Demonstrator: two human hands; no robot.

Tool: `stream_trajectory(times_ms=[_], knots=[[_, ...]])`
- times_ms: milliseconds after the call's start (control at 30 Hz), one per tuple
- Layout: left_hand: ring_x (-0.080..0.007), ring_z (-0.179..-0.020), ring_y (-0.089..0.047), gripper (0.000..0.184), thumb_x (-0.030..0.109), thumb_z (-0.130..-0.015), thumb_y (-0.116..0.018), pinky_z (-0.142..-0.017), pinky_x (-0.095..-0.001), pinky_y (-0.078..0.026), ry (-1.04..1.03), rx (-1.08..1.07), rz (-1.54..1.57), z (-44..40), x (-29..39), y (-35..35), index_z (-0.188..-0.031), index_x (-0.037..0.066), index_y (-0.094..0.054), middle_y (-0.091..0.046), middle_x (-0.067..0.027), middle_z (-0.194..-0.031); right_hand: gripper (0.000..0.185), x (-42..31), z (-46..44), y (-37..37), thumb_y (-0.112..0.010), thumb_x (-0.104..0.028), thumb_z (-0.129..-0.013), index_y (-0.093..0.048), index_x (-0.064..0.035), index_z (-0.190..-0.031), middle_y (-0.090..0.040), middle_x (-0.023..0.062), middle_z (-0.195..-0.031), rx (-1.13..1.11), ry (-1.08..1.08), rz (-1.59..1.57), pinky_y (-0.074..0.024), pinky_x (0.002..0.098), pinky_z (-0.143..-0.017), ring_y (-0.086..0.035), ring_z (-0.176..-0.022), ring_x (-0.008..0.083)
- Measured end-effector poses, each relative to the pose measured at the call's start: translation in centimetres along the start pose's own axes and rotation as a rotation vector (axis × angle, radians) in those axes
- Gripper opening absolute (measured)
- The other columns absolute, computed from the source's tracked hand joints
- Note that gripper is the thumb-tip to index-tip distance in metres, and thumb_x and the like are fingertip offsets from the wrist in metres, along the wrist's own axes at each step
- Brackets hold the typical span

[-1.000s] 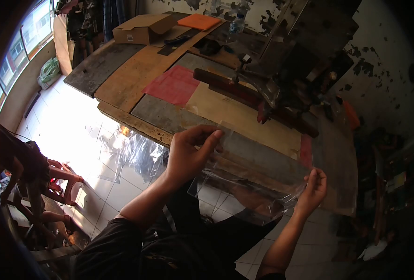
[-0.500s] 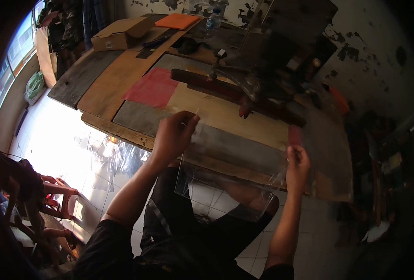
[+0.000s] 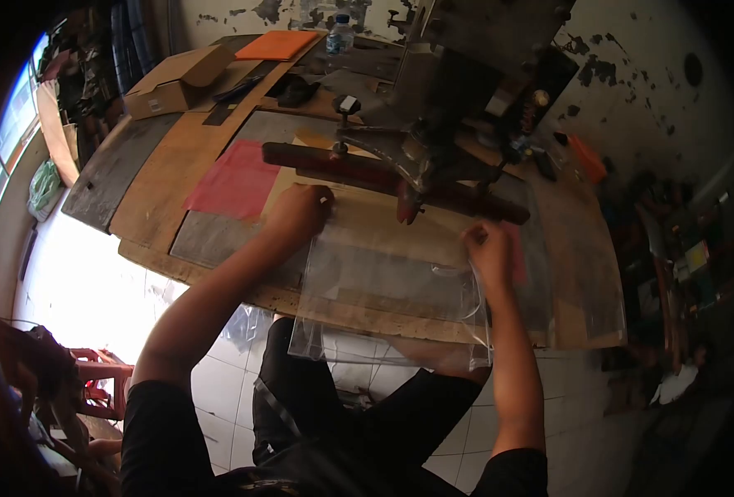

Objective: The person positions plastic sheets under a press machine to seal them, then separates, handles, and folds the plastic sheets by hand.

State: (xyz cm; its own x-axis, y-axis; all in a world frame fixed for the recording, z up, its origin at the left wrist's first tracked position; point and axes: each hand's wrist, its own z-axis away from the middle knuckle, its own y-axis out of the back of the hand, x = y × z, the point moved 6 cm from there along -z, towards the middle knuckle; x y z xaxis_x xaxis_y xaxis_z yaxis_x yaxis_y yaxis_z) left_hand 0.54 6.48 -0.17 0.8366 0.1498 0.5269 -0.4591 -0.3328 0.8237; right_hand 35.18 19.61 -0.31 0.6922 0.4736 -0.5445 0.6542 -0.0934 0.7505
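A clear plastic sheet or bag (image 3: 392, 286) is stretched between my two hands, its lower part hanging past the table's front edge. My left hand (image 3: 299, 211) pinches its upper left corner, over the tan strip. At the upper right corner, my right hand (image 3: 491, 255) pinches the plastic with curled fingers. Just beyond both hands lies the long dark bar (image 3: 367, 178) of a press-like machine (image 3: 433, 141). Beneath the bar a tan sheet (image 3: 375, 211) covers part of the table, with a red sheet (image 3: 234, 178) at its left.
A cardboard box (image 3: 176, 83), an orange folder (image 3: 277, 45) and a water bottle (image 3: 339, 37) stand at the back left of the wooden table (image 3: 156, 182). A red stool (image 3: 106, 381) is on the floor at left. More clear plastic (image 3: 247, 327) lies below the table edge.
Both hands have moved forward over the table, carrying the clear plastic nearer to the machine's bar. The view has shifted slightly.
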Motion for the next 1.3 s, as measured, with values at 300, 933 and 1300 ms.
stream_trajectory(times_ms=[300,933,1300], knots=[[-0.0347,-0.076,-0.073,0.019,0.017,-0.094,-0.069,-0.074,-0.045,-0.057,-0.071,0.027,0.049,0.3,-0.1,-0.3,-0.106,0.006,-0.079,-0.075,-0.0188,-0.084,0.015,-0.4,0.9,0.2,-0.071,-0.013,-0.096,-0.079,-0.0026,-0.104,-0.072,0.0149,-0.102,-0.026,-0.017,0.052,-0.0567,0.0402,-0.078,-0.073,-0.088,0.0305],[-0.0231,-0.057,-0.069,0.019,0.009,-0.1,-0.064,-0.062,-0.0367,-0.054,-0.144,0.103,0.106,0.2,1.1,0.1,-0.108,-0.003,-0.076,-0.07,-0.0157,-0.07,0.019,-0.9,0.5,1.1,-0.07,0.0,-0.094,-0.078,-0.0017,-0.112,-0.07,0.0125,-0.1,-0.031,0.071,0.026,-0.055,0.0373,-0.077,-0.072,-0.088,0.0271],[-0.0397,-0.082,-0.074,0.023,0.018,-0.098,-0.066,-0.078,-0.0469,-0.058,0.008,0.047,0.179,0.1,0.5,0.3,-0.105,0.0,-0.078,-0.075,-0.0235,-0.087,0.019,-0.3,0.3,0.5,-0.071,-0.004,-0.096,-0.079,-0.0041,-0.113,-0.07,0.0136,-0.102,-0.023,0.127,0.026,-0.054,0.0379,-0.083,-0.071,-0.094,0.0293]])
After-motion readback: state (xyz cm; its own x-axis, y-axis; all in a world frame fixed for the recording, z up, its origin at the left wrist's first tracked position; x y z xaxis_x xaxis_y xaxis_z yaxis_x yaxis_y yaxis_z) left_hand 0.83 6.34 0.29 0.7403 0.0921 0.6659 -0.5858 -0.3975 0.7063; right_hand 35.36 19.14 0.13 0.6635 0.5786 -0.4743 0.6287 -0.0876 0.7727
